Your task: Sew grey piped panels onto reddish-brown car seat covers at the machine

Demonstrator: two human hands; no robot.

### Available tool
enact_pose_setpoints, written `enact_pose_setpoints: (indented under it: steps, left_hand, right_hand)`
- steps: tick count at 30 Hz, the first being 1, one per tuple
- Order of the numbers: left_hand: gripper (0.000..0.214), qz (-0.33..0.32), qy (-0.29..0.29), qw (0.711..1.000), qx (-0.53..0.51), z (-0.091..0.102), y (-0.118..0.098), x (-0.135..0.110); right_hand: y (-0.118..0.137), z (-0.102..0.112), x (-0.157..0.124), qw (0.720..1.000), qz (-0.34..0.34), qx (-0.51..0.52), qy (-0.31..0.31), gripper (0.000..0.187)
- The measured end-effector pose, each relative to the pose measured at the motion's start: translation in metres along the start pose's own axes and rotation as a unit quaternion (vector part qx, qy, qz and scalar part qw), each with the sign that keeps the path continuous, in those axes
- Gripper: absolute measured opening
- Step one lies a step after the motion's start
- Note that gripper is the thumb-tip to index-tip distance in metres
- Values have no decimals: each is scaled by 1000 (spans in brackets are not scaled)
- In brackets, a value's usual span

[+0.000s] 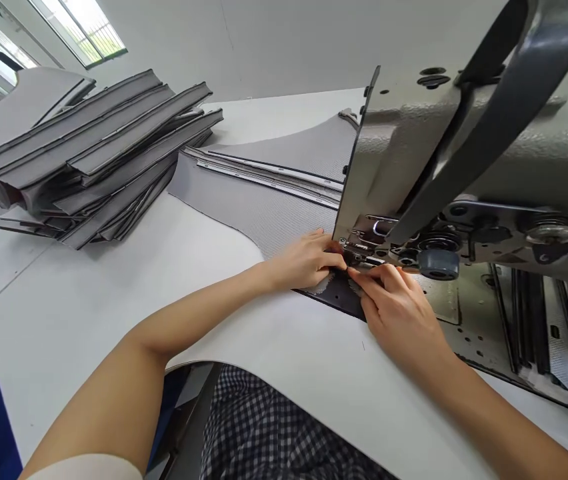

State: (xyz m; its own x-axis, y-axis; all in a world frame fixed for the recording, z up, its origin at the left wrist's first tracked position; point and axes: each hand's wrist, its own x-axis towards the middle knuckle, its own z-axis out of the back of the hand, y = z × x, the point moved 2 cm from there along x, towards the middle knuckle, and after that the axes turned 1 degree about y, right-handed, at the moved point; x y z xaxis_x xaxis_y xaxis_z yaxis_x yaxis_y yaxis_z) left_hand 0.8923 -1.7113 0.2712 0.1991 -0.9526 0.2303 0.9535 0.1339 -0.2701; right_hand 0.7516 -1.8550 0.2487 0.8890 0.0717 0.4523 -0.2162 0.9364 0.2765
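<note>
At sewing machine (391, 150), grey panel (264, 207) stretches lengthwise leftward; left hand (307, 261), right hand (400, 303): grip unclear.

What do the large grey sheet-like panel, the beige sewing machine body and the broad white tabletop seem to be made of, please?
Large grey fabric panel: probably matte synthetic mesh or knit, given its fine dotted texture.
Beige sewing machine body: likely painted metal, semi-gloss, as its pebbled surface catches highlights.
Broad white tabletop: possibly low-sheen laminate, given its smooth, even surface.

No text, label, number or sign can be read.
</note>
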Motion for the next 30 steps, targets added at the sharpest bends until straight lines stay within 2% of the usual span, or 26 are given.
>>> enact_pose_setpoints:
  steps: [8,13,17,19,21,23,24,26,28,30]
  left_hand:
    - [31,6,-31,998,-48,-1,3,-2]
    - [29,-15,-47,997,-59,-2,-4,-11]
    - [30,-32,-35,997,-66,2,-8,-12]
    - [27,-42,6,996,-76,13,3,-7]
    - [25,-31,33,997,-66,29,28,1]
    - [29,25,5,1000,-7,45,63,5]
    - [37,63,-19,997,35,52,80,6]
    - [58,129,-31,985,108,56,106,1]
    - [71,171,-10,973,153,50,116,-8]
    - [74,194,0,963,186,43,111,-18]
  right_hand:
    - [1,0,0,1000,1,17,-12,32]
    - [1,4,-4,998,-44,52,-15,26]
    - [1,8,-5,992,-77,93,-22,25]
    - [0,9,-5,991,-82,99,-21,25]
    - [-1,9,-6,991,-88,104,-20,26]
    - [-2,9,-6,989,-97,106,-20,27]
    - [-3,8,-7,989,-101,107,-19,27]
    - [-4,8,-8,989,-103,108,-15,28]
    - [-3,8,-9,989,-100,108,-11,27]
    - [0,8,-8,989,-87,116,-2,25]
